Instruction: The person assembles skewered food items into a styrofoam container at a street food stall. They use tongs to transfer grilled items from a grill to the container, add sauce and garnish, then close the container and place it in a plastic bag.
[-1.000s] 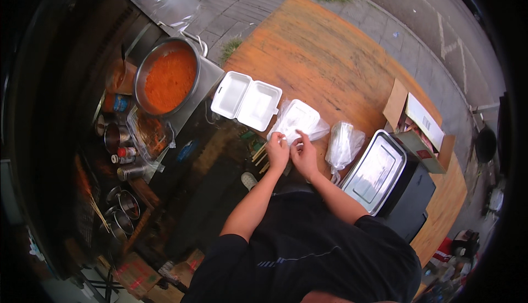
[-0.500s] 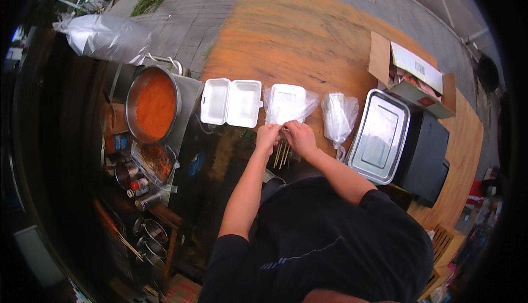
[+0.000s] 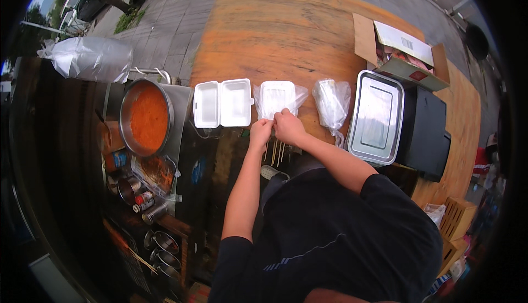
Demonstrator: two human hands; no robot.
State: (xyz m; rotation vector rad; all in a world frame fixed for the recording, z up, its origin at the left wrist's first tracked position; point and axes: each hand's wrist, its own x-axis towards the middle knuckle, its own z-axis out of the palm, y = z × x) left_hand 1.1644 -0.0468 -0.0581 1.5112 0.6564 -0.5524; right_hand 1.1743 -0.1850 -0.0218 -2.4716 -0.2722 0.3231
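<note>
A closed white foam box sits inside a clear plastic bag (image 3: 276, 97) on the stall edge, right in front of me. My left hand (image 3: 259, 132) and my right hand (image 3: 288, 126) are side by side at the bag's near edge, both pinching the plastic there. Several thin wooden skewers (image 3: 275, 153) lie just below my hands. An open, empty white foam clamshell (image 3: 222, 103) lies to the left of the bagged box. Another filled clear bag (image 3: 331, 102) stands to the right of it.
A big pot of orange-red sauce (image 3: 146, 116) stands at the left, small metal cups and bottles (image 3: 144, 199) below it. A lidded steel tray (image 3: 376, 116) rests on a black box at the right, an open cardboard carton (image 3: 401, 51) behind. A tied white sack (image 3: 88, 58) lies far left.
The view has tilted, so the stall items appear shifted. My hands stay together at the bagged foam box's near edge, still working the plastic.
</note>
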